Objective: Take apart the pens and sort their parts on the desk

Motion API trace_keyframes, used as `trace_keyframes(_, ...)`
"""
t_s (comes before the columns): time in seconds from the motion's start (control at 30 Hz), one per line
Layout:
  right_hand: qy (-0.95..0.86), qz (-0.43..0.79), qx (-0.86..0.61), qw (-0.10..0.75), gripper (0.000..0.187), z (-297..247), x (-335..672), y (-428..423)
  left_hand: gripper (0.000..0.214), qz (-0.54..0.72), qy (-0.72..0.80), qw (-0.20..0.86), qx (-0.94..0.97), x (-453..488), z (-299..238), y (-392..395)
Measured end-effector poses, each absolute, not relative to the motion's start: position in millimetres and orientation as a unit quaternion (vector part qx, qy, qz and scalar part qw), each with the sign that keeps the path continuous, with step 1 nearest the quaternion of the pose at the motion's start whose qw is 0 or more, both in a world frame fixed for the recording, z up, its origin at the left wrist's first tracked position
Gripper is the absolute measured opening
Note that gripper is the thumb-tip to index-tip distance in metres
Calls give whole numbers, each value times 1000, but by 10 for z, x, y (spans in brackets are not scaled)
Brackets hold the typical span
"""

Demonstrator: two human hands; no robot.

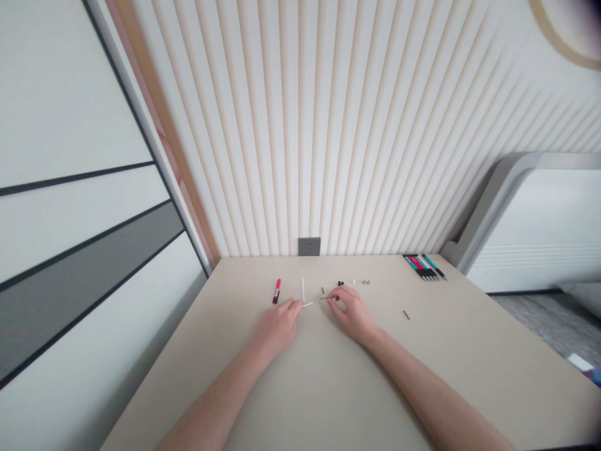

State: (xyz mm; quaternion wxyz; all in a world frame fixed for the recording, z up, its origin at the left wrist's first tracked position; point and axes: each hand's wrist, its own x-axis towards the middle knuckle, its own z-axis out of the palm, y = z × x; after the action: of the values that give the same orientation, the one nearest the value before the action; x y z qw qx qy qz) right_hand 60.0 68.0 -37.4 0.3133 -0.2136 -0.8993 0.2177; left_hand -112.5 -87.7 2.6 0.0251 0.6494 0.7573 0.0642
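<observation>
My left hand (278, 324) is closed, with the fingertips pinching a thin white tube (308, 304) that points to the right. Just beyond it on the table lies a second thin white tube (303, 288). A pink and black pen barrel (277, 292) rests to the left, near my left knuckles. Between its thumb and fingers my right hand (351, 311) pinches a small, thin greyish piece (325, 298), perhaps a spring; its tip sticks out to the left. Close to these fingers are a small dark piece (322, 290) and small black parts (340, 284), partly hidden.
Small white and grey parts (365, 282) lie beyond my right hand. A row of several pink, teal and black pens (421, 268) is at the table's far right, and a short dark piece (406, 315) lies nearer. A socket (309, 246) is on the ribbed wall behind.
</observation>
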Motion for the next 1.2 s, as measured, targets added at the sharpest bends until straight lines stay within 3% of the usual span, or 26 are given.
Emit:
trace_keyframes(0.2, -906, 78, -329, 254, 24, -386, 566, 816, 28, 80, 785, 22, 614, -1167, -29, -866)
trace_keyframes(0.4, -922, 5, -344, 178, 27, -373, 427, 778, 30, 85, 795, 3, 601, -1168, -70, -870)
trace_keyframes(1.2, -927, 2, -332, 171, 30, -387, 367, 750, 28, 67, 782, 16, 619, -1148, -42, -875)
